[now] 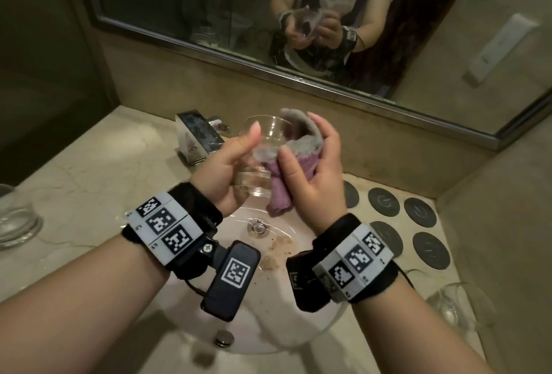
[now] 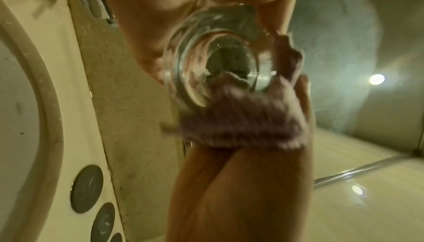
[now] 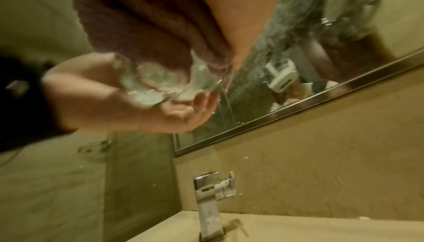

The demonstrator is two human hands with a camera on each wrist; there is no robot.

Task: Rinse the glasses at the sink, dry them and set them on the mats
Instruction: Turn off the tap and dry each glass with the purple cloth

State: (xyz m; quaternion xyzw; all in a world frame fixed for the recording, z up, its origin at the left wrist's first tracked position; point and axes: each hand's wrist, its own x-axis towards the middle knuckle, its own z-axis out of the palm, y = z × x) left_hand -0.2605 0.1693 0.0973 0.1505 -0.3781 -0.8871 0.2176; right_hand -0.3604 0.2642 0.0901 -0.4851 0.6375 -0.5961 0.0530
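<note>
Both wrist views blurred; glass (image 1: 263,146) base hidden behind the left hand (image 1: 230,170) in the head view, and how far the cloth (image 1: 286,164) reaches inside is hard to tell. Another glass (image 1: 18,218) on the worktop (image 1: 89,158) far left is cut by the frame edge; a third glass (image 1: 457,311) lies at lower right, outline faint.

Left hand: fingers curled round the glass's lower half, thumb up along the wall near the rim. Glass held tilted over the sink (image 1: 268,329), mouth toward the mirror (image 1: 209,15). Left wrist view looks up through the thick base (image 2: 213,68), cloth visible inside.

Right hand (image 1: 310,170): grasping the purple-grey cloth, thumb and fingers pinching it over the rim, part inside the glass, the rest hanging outside toward the sink.

Mats (image 1: 418,212): dark round ones on the worktop right of the sink, one partly behind the right hand; no glass on any visible mat. Tap (image 1: 197,137) behind the left hand, no water seen running.
</note>
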